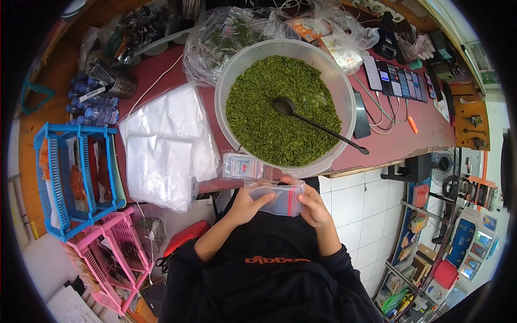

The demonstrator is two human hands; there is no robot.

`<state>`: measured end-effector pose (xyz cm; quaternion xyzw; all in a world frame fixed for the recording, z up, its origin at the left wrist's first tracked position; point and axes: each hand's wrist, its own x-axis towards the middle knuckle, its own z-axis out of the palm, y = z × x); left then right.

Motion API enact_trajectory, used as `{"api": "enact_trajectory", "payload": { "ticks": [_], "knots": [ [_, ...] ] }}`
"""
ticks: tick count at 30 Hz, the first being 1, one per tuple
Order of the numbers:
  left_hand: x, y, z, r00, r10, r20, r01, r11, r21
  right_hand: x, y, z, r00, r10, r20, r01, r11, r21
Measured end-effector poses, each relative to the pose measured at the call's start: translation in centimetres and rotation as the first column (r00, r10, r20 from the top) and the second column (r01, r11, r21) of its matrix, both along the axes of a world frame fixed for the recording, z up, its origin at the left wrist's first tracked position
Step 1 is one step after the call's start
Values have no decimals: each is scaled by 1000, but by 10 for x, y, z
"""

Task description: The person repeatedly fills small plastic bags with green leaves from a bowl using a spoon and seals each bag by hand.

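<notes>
A small clear zip-lock bag (pixel 279 201) with a red stripe is held just off the table's front edge. My left hand (pixel 246 208) pinches one end of it, thumb over the plastic. My right hand (pixel 315 209) grips the other end by the red stripe. Directly beyond my hands stands a large translucent tub (pixel 221 99) of finely shredded green leaves (pixel 269 132). A dark spoon (pixel 318 127) rests in the leaves, its handle reaching over the tub's rim. A pack of small zip-lock bags (pixel 242 167) lies just beyond my left hand.
Stacked clear plastic bags (pixel 161 167) lie left of the tub. Blue (pixel 81 177) and pink (pixel 110 253) racks stand at far left, near water bottles (pixel 99 114). Several phones (pixel 396 81) with cables lie at right. A big plastic bag (pixel 202 51) sits behind the tub.
</notes>
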<state>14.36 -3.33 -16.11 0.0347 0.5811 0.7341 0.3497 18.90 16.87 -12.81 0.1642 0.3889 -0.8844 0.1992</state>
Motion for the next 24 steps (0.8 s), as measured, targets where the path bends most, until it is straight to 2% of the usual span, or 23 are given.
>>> {"api": "enact_trajectory", "payload": {
  "ticks": [4,6,7,9,13,15,16,17,18,19,20,21,22,23,24],
  "knots": [
    [2,-3,-3,999,32,-30,-34,997,-68,9,4,-22,999,28,26,-28,1000,-10],
    [3,-5,-7,998,50,-42,-54,994,-100,10,3,-24,989,-92,118,97,995,-31],
    [3,-6,-10,995,83,-59,-89,990,-112,8,2,-22,989,-92,117,96,995,-32],
    [3,-8,-15,990,115,-76,-124,985,-123,4,1,-17,969,-189,160,163,974,160],
    [2,-15,-22,984,173,-32,-176,972,-154,7,9,-25,979,-192,68,164,943,290],
    [2,-16,-25,982,190,7,-186,968,-169,6,11,-18,979,-203,24,147,780,608],
    [2,-16,-27,961,275,18,-265,942,-206,7,14,-15,979,-201,24,146,781,608],
    [2,-16,-30,933,358,26,-341,908,-244,9,17,-13,990,-109,-85,132,564,815],
    [3,-16,-36,932,360,25,-344,907,-245,10,19,-9,987,13,-161,150,294,944],
    [4,-15,-42,933,354,-65,-357,888,-291,6,16,13,999,39,-22,8,342,940],
    [6,-15,-47,929,338,-153,-370,866,-335,6,15,20,999,38,-21,7,342,940],
    [8,-12,-42,930,335,-151,-367,868,-334,8,14,25,993,108,-44,-31,609,792],
    [10,-5,-32,949,305,-74,-313,908,-279,8,13,30,982,167,-90,-86,815,573],
    [12,1,-24,963,269,0,-263,940,-218,5,8,36,987,149,-56,-119,922,369],
    [13,6,-18,963,268,-2,-262,941,-217,5,1,31,987,148,-58,-116,922,370]
  ]
}}
